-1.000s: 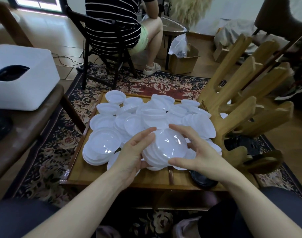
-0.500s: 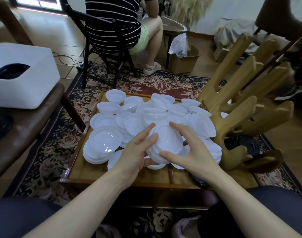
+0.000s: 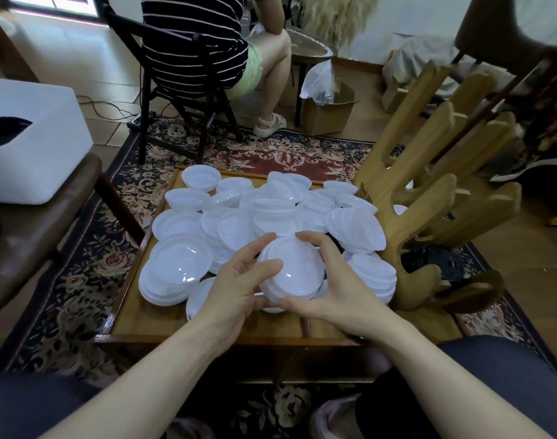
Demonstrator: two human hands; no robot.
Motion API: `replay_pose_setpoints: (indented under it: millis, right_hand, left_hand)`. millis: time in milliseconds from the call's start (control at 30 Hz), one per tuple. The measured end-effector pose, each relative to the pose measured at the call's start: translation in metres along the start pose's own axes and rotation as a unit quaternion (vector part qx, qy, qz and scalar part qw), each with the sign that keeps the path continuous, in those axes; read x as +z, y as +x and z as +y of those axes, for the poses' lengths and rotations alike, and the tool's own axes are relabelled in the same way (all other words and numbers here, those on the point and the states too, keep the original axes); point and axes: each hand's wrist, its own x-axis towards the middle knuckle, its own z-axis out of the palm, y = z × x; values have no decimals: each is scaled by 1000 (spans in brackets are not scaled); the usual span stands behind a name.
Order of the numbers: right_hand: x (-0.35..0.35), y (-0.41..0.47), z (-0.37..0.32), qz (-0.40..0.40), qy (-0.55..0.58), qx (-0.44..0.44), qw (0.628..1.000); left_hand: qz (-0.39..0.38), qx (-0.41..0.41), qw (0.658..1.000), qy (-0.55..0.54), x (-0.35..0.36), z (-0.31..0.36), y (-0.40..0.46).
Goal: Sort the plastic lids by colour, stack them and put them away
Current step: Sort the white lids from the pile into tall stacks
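A small stack of white plastic lids (image 3: 294, 272) is held between both my hands just above the low wooden table (image 3: 163, 321). My left hand (image 3: 239, 280) grips its left side with thumb on top and fingers curled along the rim. My right hand (image 3: 334, 285) wraps the right side, fingers over the far edge. Many more white lids (image 3: 270, 204) lie scattered and partly stacked across the table. A stack of white lids (image 3: 175, 270) sits at the front left. Another white stack (image 3: 373, 277) stands to the right of my hands.
A carved wooden hand-shaped stand (image 3: 429, 191) rises at the table's right edge, with black lids (image 3: 435, 263) behind its base. A white box (image 3: 27, 141) sits on a brown bench at left. A person in a striped top sits on a black chair (image 3: 188, 90) beyond the table.
Both hands have brought the held stack of lids lower and slightly away from me, toward the pile. The fingers have closed more tightly round its rim.
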Motion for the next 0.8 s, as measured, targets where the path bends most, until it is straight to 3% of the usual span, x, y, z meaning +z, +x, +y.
replay_pose_setpoints:
  millis: [133, 267, 367, 467, 667, 800]
  right_hand:
    - [-1, -2, 1, 5, -6, -9, 1000]
    - [-9, 0, 3, -14, 1, -3, 1000]
    - [-34, 5, 12, 85, 6, 12, 996]
    - [-60, 5, 29, 138, -104, 33, 984]
    - [-51, -2, 48, 7, -268, 61, 961]
    - [-35, 4, 51, 19, -336, 55, 940]
  left_hand:
    - [-15, -19, 1000, -11, -1, 0, 1]
    - [24, -11, 1000, -13, 1, 1, 1]
    - [87, 9, 996, -25, -3, 10, 3]
    - [117, 23, 992, -27, -8, 19, 5]
    - [133, 16, 990, -35, -10, 17, 7]
    - [135, 9, 990, -40, -11, 16, 6]
